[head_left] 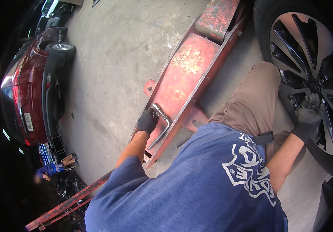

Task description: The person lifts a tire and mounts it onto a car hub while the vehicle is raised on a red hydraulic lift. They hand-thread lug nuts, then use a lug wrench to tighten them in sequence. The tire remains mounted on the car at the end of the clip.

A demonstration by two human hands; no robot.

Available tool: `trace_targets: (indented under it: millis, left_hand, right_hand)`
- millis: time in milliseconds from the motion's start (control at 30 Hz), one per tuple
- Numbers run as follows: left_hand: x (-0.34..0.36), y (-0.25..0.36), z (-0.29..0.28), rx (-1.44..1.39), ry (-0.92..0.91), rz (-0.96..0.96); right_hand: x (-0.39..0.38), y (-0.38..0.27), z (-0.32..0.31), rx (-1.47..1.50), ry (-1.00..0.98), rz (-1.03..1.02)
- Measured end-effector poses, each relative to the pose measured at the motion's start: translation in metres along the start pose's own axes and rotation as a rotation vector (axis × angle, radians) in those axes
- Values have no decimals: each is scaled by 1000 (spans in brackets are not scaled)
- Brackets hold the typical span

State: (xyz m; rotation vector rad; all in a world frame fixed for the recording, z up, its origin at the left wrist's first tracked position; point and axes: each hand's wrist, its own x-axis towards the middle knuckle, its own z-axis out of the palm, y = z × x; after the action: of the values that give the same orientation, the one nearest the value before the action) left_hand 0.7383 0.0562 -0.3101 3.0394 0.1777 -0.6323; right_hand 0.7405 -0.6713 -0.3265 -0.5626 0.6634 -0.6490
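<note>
A black glove covers my left hand [148,120], which rests over the left edge of the red floor jack [178,83]. Its fingers are curled against the socket end of an L-shaped lug wrench [167,123]; that metal tool lies slantwise on the jack's beam. At the right, my right hand [310,112] in a dark grey glove is at the spokes of a wheel [301,34], just below its hub. The fingers there are bent together, and what they hold, if anything, is hidden. A small shiny piece like a lug nut [323,101] shows beside the fingertips.
My bent leg [247,96] is between the jack and the tyre [262,27]. A long red jack handle [70,199] extends to the lower left. Across the concrete floor [108,69] stands a dark red car [29,91]. A person in blue [54,169] sits behind it.
</note>
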Motion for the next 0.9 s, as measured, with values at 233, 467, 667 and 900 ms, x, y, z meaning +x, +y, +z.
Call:
trace_targets:
  millis: [233,467,667,900]
  left_hand:
    - [-11,30,-32,-197,271,119]
    - [34,126,-108,-267,522,454]
    - [99,196,-118,-186,884,639]
    - [129,207,-63,20,394,556]
  right_hand:
    - [-40,20,-3,-279,-49,21]
    - [-78,49,15,-458,-119,185]
    - [-92,46,21,-538,19,41]
    - [-83,45,-21,-435,4,167]
